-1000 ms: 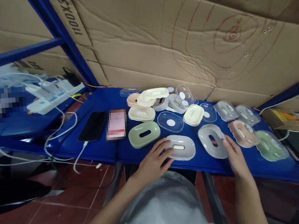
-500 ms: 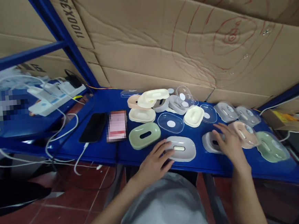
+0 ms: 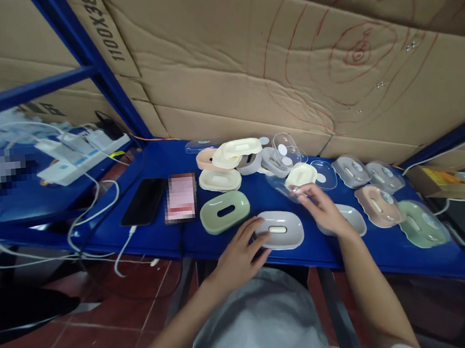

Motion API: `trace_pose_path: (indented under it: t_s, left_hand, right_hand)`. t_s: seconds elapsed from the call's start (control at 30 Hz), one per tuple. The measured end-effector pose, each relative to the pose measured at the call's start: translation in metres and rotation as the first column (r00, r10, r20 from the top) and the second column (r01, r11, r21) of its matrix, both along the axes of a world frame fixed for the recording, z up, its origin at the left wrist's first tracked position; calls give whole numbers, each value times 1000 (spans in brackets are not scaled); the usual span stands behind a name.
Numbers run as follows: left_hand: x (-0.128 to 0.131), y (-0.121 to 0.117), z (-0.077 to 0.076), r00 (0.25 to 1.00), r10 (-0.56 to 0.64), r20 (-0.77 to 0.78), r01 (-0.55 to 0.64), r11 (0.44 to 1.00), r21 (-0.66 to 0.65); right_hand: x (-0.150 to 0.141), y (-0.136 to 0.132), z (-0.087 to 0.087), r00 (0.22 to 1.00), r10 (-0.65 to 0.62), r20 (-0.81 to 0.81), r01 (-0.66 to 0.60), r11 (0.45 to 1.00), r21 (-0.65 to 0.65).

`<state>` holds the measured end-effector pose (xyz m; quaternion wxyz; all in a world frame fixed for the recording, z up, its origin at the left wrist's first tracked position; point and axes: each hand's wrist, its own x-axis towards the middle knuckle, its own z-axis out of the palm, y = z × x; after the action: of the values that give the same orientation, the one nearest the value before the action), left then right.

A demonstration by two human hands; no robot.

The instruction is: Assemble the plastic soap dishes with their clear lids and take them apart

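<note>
At the left end of a pale grey soap dish (image 3: 291, 233) is my left hand (image 3: 241, 251), its fingers laid over the rim and its thumb by the front edge. A small white bar-shaped raised piece shows in the dish's middle slot. My right hand (image 3: 319, 207) pinches a clear plastic lid (image 3: 279, 185) by its near right edge. The lid is tilted and lies partly in front of a cream soap-dish piece (image 3: 302, 174). Under my right wrist sits another pale grey soap-dish piece (image 3: 352, 219), partly hidden. A green soap-dish base (image 3: 241, 208) with a dark slot stands left of the first dish.
Lidded soap dishes in grey (image 3: 351, 171), peach (image 3: 374, 206) and green (image 3: 422, 226) line the right side. Stacked cream pieces (image 3: 238, 149) and loose clear lids (image 3: 323, 175) lie behind. Two phones (image 3: 144, 201) and charging cables are at left; cardboard (image 3: 217, 78) walls the back.
My right hand has moved left from the grey piece on the right and picked up the clear lid, which lay flat before. My left hand has stayed at the pale grey dish.
</note>
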<state>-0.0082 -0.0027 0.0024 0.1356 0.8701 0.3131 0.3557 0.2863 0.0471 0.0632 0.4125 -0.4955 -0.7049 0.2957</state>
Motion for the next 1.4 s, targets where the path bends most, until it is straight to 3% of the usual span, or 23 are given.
trace_pose_path:
  t_s: [0.03,0.1,0.2,0.27,0.33,0.43,0.53,0.63,0.73,0.83,1.0,1.13,1.2,1.27,1.33,1.4]
  left_hand:
    - [0,-1,0,1000,8,1,-8,1000,-1]
    - [1,-3,0,1000,25,-7,-25,999,-24]
    - [0,-5,0,998,50,-37,-53,994,-91]
    - [-1,-6,0,997,55,-50,-61,991,-117]
    - [-1,-6,-1,997,49,-60,-55,993,-109]
    - [-1,-5,-1,995,39,-88,-45,997,-68]
    - [0,-5,-1,994,36,-100,-44,997,-70]
    - [0,-5,-2,995,62,-82,-69,994,-88]
    - [0,-5,-3,995,83,-57,-87,993,-77]
    - [1,-3,-5,996,75,-37,-78,994,-82]
    - [1,-2,-3,997,55,-49,-60,993,-98]
    - [1,-4,-1,995,77,-58,-84,990,-115]
    - [0,-4,-2,995,92,-47,-97,988,-123]
    - [0,-4,-2,995,91,-42,-96,988,-122]
    - [1,-4,0,995,77,-60,-83,991,-106]
    - [8,-6,7,995,34,-96,-41,996,-75]
  right_hand:
    - [3,-7,2,982,-58,-178,48,997,-55]
    - [7,-20,4,874,-188,-448,113,976,-188]
    - [4,-36,1,729,-366,-579,169,915,-366]
    - [-3,-44,-5,702,-437,-563,219,884,-413]
    - [-13,-53,-13,736,-463,-494,294,876,-383]
    - [-26,-67,-26,838,-480,-258,435,875,-215]
    - [-32,-78,-36,869,-495,-26,494,869,-22]
    - [-31,-84,-39,897,-430,106,415,900,138]
    - [-28,-86,-37,937,-165,308,120,980,160]
    - [-25,-86,-36,867,14,499,-95,986,137]
    - [-25,-84,-40,799,0,601,-140,973,186]
    - [-28,-84,-38,805,-67,589,-116,957,267]
    - [-21,-90,-32,816,-163,555,-56,932,357]
    - [-7,-101,-24,805,-331,492,86,886,456]
    - [13,-116,-16,728,-559,396,308,784,539]
    - [36,-133,-12,577,-763,292,530,622,576]
